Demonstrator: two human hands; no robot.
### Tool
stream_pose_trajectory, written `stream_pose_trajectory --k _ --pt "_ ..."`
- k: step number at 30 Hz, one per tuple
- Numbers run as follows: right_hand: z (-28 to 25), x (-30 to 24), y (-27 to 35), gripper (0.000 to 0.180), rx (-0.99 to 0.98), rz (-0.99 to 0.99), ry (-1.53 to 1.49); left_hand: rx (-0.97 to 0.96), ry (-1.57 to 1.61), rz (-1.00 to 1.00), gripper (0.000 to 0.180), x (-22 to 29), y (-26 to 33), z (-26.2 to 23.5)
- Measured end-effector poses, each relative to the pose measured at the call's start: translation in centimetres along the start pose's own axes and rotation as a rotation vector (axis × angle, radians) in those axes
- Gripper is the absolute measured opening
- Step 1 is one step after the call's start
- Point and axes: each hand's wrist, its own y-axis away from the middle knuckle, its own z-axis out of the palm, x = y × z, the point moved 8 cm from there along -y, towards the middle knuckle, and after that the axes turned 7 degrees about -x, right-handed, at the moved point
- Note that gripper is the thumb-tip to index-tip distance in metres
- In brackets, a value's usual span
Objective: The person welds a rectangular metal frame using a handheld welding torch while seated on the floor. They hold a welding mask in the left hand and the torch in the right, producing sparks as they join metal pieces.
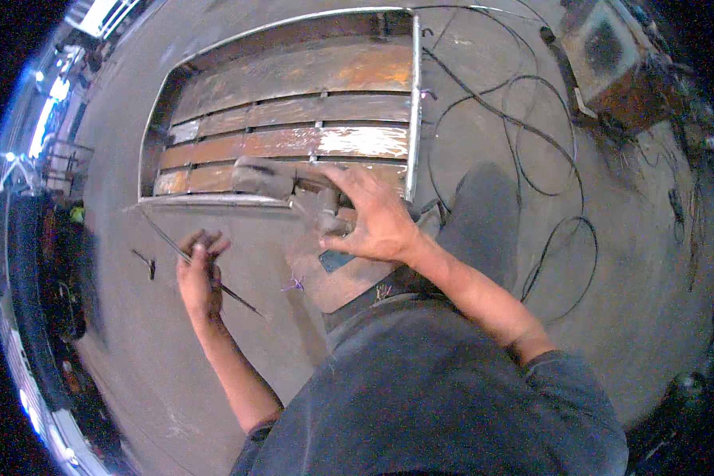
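The left hand [199, 274] pinches a thin dark rod [240, 299] slanting near-right, left of the right hand [373, 214] clasping a blurred grey-brown object [266, 179].

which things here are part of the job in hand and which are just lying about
Likely in use:
thin dark rod, in the left hand
blurred grey object, in the right hand
slatted metal frame, just ahead of the hands

Seemingly just lying about:
small dark piece, at left
looped black cables, at right, though their use is unclear
rusty box, upper right
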Motion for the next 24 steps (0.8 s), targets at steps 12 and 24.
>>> stream_pose_trajectory --k 12,24 --pt "-10.5 13.1 3.7 0.090 0.564 0.398 -0.485 -0.277 -0.412 -0.401 0.040 -9.3 4.6 7.5" --pt "-13.4 25.8 12.1 0.064 0.988 0.613 -0.911 -0.351 -0.074 -0.568 0.045 -13.0 5.5 8.4"
